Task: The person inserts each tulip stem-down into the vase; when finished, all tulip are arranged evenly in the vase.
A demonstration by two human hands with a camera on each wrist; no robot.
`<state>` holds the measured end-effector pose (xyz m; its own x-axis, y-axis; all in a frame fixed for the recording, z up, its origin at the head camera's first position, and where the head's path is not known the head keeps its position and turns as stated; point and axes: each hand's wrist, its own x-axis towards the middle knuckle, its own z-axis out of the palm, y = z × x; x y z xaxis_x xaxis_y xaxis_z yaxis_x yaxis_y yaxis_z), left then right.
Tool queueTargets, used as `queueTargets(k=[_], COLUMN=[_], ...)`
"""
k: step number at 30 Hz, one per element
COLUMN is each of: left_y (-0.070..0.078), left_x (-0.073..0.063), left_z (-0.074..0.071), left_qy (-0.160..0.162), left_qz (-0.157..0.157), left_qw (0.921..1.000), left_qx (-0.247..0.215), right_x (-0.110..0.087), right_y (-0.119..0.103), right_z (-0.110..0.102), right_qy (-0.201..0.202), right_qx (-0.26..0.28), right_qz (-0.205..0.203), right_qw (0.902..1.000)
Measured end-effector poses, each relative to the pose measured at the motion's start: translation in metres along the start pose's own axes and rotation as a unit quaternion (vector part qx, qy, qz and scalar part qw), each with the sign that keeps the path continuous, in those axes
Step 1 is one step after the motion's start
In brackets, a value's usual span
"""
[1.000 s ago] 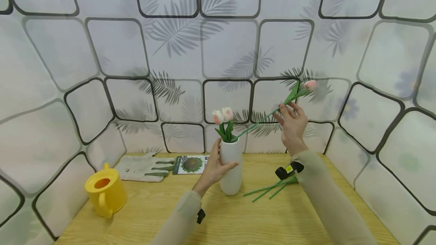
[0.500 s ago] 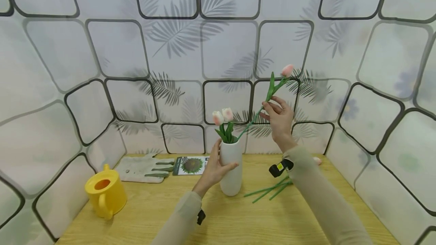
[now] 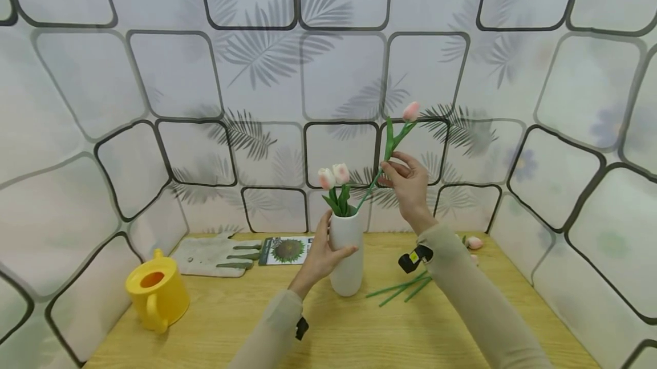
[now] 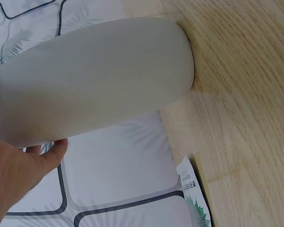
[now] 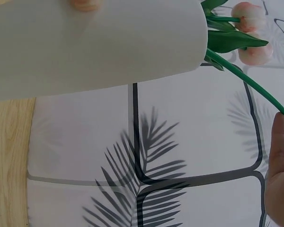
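A tall white vase [image 3: 347,278] stands upright on the wooden table. My left hand [image 3: 324,255] grips its left side, thumb across the front. Two pale pink-and-white tulips [image 3: 333,177] with green leaves stand in the vase. My right hand [image 3: 410,189] pinches a third pink tulip [image 3: 390,144] by its green stem, just below the leaves. That tulip leans to the right, bloom up, and the lower end of its stem [image 5: 246,80] runs over the rim into the vase mouth. The stem's tip is hidden inside.
Several loose tulip stems [image 3: 397,289] lie right of the vase, partly under my right forearm; a pink bloom [image 3: 473,242] shows beyond it. A yellow watering can [image 3: 159,295], a pair of work gloves [image 3: 213,255] and a seed packet [image 3: 284,250] are on the left.
My right hand has moved left towards the vase, tipping the held tulip more upright while its stem end stays in the vase mouth. My left hand keeps its grip.
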<state>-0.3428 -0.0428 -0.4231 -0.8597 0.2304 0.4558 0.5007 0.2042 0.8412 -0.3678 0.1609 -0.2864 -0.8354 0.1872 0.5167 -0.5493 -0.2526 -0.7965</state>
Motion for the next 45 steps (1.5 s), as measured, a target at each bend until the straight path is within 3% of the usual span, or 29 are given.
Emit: queueTargets(k=[16, 28, 38, 45], left_y=[-0.001, 0.001, 0.0, 0.0], left_x=[0.002, 0.002, 0.001, 0.001], left_z=[-0.001, -0.001, -0.002, -0.002], left_qy=[0.005, 0.0, -0.002, -0.003], left_qz=[0.003, -0.014, -0.01, -0.011], left_qw=[1.0, 0.9999, 0.9999, 0.9999], left_qx=[0.007, 0.002, -0.007, 0.001], right_x=[-0.016, -0.027, -0.036, -0.044], right_y=[0.021, 0.035, 0.047, 0.045], right_z=[0.01, 0.013, 0.013, 0.014], right_qy=[-0.031, -0.055, -0.09, -0.102], right_qx=[-0.043, -0.092, -0.186, -0.219], right_qz=[0.033, 0.042, 0.042, 0.034], right_qw=[0.998, 0.9933, 0.9775, 0.9699])
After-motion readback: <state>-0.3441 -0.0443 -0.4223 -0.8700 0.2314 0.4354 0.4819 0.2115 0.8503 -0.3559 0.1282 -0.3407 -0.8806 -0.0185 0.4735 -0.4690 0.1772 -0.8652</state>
